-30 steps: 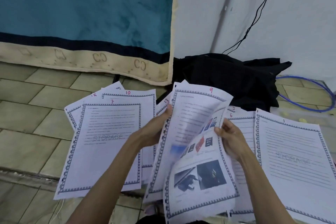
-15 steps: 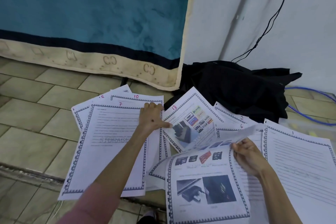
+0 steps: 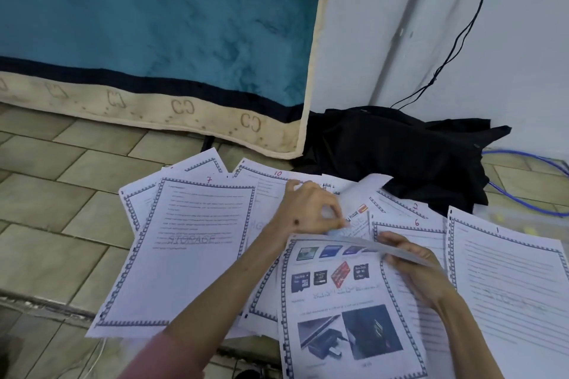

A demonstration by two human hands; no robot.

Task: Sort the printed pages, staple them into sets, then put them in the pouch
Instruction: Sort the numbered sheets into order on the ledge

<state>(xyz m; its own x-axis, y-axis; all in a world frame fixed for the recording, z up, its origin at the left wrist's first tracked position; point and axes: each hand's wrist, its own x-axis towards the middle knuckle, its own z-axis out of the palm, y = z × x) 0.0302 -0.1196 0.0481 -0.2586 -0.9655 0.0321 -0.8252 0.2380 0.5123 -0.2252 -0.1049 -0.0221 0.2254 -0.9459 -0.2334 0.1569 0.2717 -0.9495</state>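
white printed pages with blue patterned borders are lying fanned across the tiled floor [image 3: 61, 181], overlapping one another. the page marked 7 [image 3: 187, 249] is sitting at the left, partly covering the page marked 10 [image 3: 268, 191] behind it. the page marked 1 [image 3: 511, 283] is lying at the right, with the page marked 6 [image 3: 409, 231] just beside it. nearest the camera, a picture page [image 3: 341, 301] showing memory cards and a card reader is lying on top of the spread.

the left hand [image 3: 308, 209] is reaching over the middle of the pile, its fingers curled and pinching the edge of a sheet there. the right hand [image 3: 412, 261] is holding a lifted sheet [image 3: 397, 251], seen almost edge-on and blurred, with the fingers curled under it and the thumb on top.

a black cloth [image 3: 400, 151] is lying bunched against the wall behind the pages. a clear plastic pouch [image 3: 523, 218] is lying at the far right, partly under the page marked 1, near a blue cable [image 3: 529, 203]. a striped mattress [image 3: 154, 40] is leaning upright at the back.
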